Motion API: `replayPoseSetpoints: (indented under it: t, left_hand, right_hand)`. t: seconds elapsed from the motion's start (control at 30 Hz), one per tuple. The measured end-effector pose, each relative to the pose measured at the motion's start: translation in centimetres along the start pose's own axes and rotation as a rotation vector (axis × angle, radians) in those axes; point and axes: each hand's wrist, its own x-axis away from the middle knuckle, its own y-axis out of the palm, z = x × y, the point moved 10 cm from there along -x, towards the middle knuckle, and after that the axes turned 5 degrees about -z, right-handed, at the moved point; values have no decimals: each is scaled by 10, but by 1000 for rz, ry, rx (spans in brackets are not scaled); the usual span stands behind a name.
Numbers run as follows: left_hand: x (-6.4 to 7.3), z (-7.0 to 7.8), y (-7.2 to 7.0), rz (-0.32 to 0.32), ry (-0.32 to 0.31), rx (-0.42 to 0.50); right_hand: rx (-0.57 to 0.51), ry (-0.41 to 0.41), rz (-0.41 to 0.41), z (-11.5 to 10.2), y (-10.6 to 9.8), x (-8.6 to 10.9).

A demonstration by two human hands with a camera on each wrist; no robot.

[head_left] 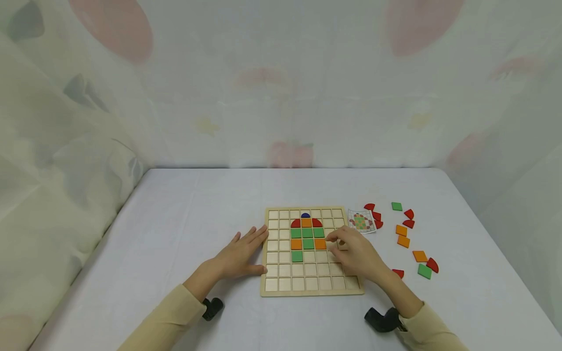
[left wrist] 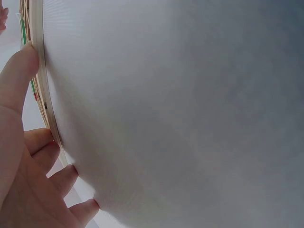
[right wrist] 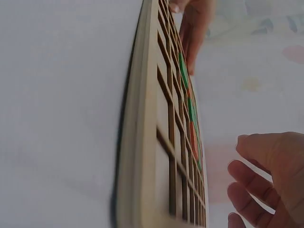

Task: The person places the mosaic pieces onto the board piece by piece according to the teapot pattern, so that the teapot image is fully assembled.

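A wooden grid board (head_left: 312, 294) lies on the table with flat coloured tiles in its upper middle cells. A blue rounded tile (head_left: 305, 215) tops them, above an orange square (head_left: 306, 223) between two red quarter-circles; green and orange squares fill rows below. The lowest is a green square (head_left: 297, 256). My left hand (head_left: 239, 256) rests with spread fingers against the board's left edge, its thumb touching the rim in the left wrist view. Over the board's right side hovers my right hand (head_left: 357, 251), fingers loosely bent near an orange square (head_left: 320, 243). Nothing shows between its fingers in the right wrist view.
A printed pattern card (head_left: 362, 222) lies beside the board's upper right corner. Loose tiles are scattered to the right, among them a green square (head_left: 397, 206), an orange square (head_left: 420, 256) and a red quarter-circle (head_left: 432, 265). Patterned cloth (head_left: 272, 97) hangs behind the table.
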Motion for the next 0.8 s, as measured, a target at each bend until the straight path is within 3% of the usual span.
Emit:
replayPoseSetpoints:
  t: [0.3,0.8]
  left_hand:
    - [0,-2,0,-2,1,-3]
    - [2,-4,2,3,-1,6]
  right_hand:
    - [28,-25,113,31,-33,21]
    - [89,142,187,89,-74,59]
